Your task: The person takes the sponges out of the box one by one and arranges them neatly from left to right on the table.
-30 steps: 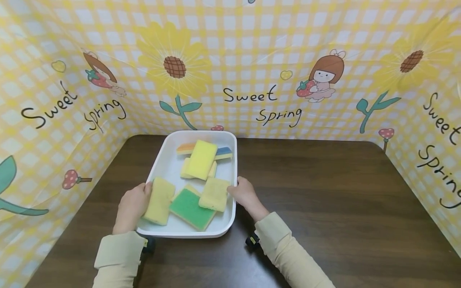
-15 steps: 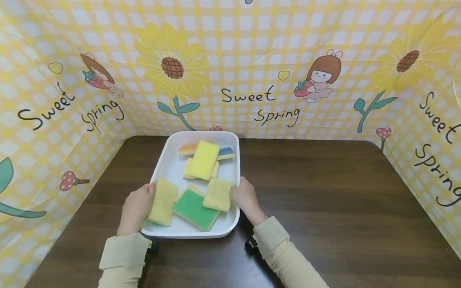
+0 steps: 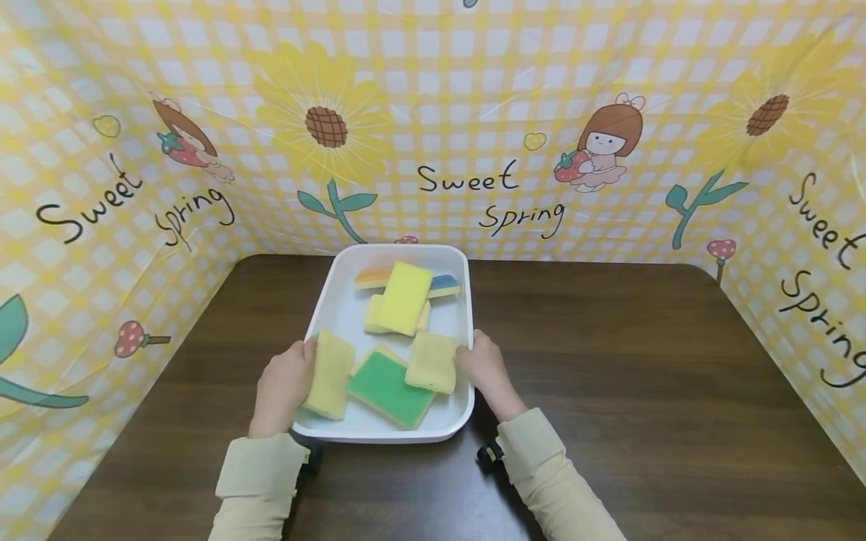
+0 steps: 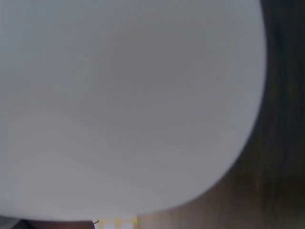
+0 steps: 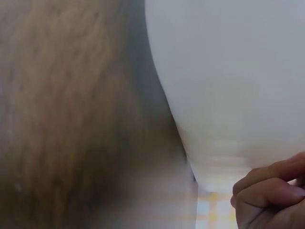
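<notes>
Tray (image 3: 341,300) between the two hands, toward the table's (image 3: 643,361) left half; whether lifted, cannot tell. Left hand (image 3: 280,387) grips its left rim, thumb at the edge, other fingers hidden. Right hand (image 3: 487,368) grips the right rim, fingers curled in the right wrist view. Inside: pale sponge (image 3: 330,374) just beside left hand; small sponge (image 3: 433,362) by right thumb, overlapping green sponge (image 3: 392,387). Beyond both hands, bright yellow sponge (image 3: 406,298) lies atop others.
</notes>
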The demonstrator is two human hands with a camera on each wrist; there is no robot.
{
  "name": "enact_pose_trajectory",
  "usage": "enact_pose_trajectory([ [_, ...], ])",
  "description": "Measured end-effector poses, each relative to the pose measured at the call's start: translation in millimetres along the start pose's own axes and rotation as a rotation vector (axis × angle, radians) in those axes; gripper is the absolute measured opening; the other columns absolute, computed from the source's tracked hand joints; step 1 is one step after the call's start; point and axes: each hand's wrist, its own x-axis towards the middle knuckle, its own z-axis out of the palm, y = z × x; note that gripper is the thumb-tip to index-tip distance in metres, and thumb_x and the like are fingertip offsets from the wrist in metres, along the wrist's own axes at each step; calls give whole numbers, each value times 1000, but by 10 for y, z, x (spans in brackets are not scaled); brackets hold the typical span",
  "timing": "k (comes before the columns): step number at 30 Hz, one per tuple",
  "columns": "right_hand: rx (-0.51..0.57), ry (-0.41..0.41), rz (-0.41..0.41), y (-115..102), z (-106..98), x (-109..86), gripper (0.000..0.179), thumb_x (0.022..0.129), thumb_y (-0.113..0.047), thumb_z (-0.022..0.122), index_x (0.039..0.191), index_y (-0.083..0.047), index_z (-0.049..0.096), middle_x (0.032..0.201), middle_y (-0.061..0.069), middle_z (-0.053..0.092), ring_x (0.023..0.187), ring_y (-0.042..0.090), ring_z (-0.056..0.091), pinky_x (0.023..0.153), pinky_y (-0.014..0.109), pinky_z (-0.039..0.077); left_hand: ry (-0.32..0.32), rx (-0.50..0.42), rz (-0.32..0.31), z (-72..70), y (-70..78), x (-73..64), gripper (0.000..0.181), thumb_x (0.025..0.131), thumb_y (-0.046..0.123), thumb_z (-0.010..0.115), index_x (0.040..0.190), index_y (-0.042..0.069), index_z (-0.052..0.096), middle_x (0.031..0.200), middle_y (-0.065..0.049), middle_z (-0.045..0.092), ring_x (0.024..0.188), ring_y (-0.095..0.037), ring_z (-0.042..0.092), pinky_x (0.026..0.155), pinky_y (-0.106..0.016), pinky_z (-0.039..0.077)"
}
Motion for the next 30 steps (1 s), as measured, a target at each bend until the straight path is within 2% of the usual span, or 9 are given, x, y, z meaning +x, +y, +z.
enact_pose_trajectory([
  [5, 26, 4, -2, 85, -60, 49, 36, 87, -10, 44, 118, 7, 52, 109, 26, 61, 88, 28, 63, 71, 41, 57, 15, -4, -5, 53, 85, -13, 50, 104, 36, 24, 94, -3, 53, 71, -19, 54, 65, -31, 52, 60, -46, 42],
  [14, 47, 2, 40, 180, -232, 74, 36, 88, -10, 44, 118, 7, 53, 112, 26, 61, 90, 28, 62, 75, 42, 57, 38, -7, -15, 163, 253, -13, 47, 103, 33, 27, 94, -3, 55, 73, -20, 57, 64, -32, 54, 59, -48, 44],
  [23, 44, 22, 32, 261, -407, 78, 33, 86, -10, 44, 112, 8, 54, 104, 26, 60, 85, 27, 61, 72, 40, 57, 53, -14, -5, 263, 426, -4, 48, 103, 33, 27, 96, -5, 56, 74, -21, 59, 63, -32, 55, 59, -48, 45],
  [30, 8, 73, 38, 349, -499, 98, 30, 85, -11, 45, 106, 7, 57, 99, 23, 60, 82, 26, 58, 68, 34, 53, 113, -17, 32, 360, 539, -13, 45, 103, 31, 32, 92, -5, 58, 77, -26, 63, 66, -38, 61, 58, -52, 47],
])
